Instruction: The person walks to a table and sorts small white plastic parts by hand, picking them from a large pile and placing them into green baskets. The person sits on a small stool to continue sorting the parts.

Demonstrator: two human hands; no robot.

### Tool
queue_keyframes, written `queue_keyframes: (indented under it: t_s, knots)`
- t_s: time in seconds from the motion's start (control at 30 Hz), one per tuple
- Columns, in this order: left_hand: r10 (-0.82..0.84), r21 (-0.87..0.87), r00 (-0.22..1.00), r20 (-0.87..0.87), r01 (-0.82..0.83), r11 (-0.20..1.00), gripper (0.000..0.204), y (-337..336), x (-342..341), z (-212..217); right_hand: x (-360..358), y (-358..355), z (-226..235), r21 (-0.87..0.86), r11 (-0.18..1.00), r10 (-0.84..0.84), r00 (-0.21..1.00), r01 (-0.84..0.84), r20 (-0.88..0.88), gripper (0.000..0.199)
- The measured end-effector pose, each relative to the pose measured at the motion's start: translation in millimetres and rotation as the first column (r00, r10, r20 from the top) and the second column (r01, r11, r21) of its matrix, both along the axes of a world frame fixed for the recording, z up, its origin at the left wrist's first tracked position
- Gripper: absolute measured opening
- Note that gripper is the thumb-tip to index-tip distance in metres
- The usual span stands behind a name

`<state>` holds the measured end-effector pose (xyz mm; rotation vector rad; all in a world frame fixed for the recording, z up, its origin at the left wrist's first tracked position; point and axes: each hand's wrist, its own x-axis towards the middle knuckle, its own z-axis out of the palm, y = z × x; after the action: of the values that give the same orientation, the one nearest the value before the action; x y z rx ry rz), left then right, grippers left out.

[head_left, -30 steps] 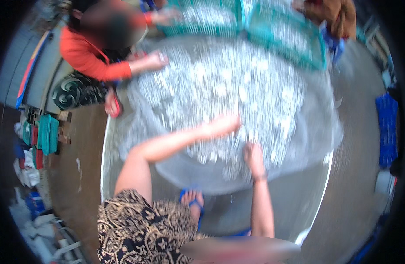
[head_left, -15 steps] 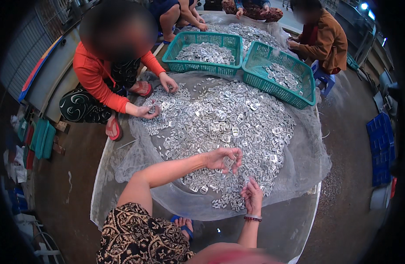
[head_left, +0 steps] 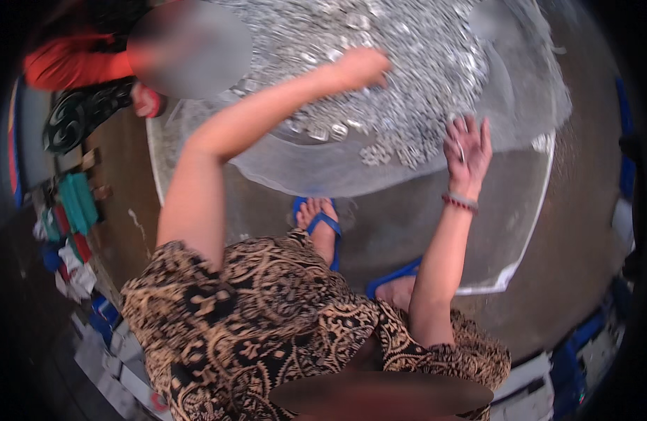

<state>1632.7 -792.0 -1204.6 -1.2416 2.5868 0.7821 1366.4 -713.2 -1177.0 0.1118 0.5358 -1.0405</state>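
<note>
A wide heap of small silvery metal pieces (head_left: 414, 84), shiny frame-shaped buckles among small grey pellet-like bits, lies on a pale mesh sheet (head_left: 295, 168). My left hand (head_left: 365, 68) hovers over the heap, smeared by motion, so its fingers and anything in them cannot be made out. At the heap's right edge, my right hand (head_left: 469, 158) has its palm turned up and its fingers loosely bent apart. A thin, bright metal piece (head_left: 461, 153) rests against the palm below the fingers; its exact shape is unclear. A bracelet circles that wrist.
A person in a red sleeve (head_left: 77, 63) squats at the upper left beside the heap. My feet in blue sandals (head_left: 323, 224) stand on the pale-edged board (head_left: 502, 277) under the mesh. Teal baskets (head_left: 77, 200) stand on the floor at left.
The view has tilted down, so the big teal baskets and far workers are out of sight. My right hand has moved away from my left and turned palm up; the left no longer shows its buckle.
</note>
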Motion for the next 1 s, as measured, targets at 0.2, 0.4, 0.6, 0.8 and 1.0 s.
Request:
queue_keyframes:
  t_s: [0.2,0.4,0.6,0.8,1.0]
  knots:
    - [0.230,0.111,0.939,-0.257,-0.208,0.972,0.033,-45,13,80,27,-51,42,0.558,0.731,-0.308,0.920,0.393,-0.243,0.017]
    - [0.982,0.985,0.074,-0.171,0.012,0.171,0.019,46,-147,201,-104,35,100,-0.063,0.995,0.048,0.937,-0.074,-0.345,0.018]
    - [0.937,0.987,0.324,-0.127,-0.050,0.151,0.015,32,-132,190,-34,6,82,0.193,0.689,-0.119,-0.372,-0.698,-0.920,0.036]
    - [0.121,-0.145,0.980,0.159,-0.098,0.985,0.020,55,-92,138,18,23,-10,0.010,0.728,-0.173,-0.199,-0.686,-0.965,0.039]
    - [0.077,0.002,0.986,0.147,-0.078,0.997,0.022,47,-108,149,-38,11,20,-0.107,0.987,0.113,0.992,-0.118,-0.052,0.016]
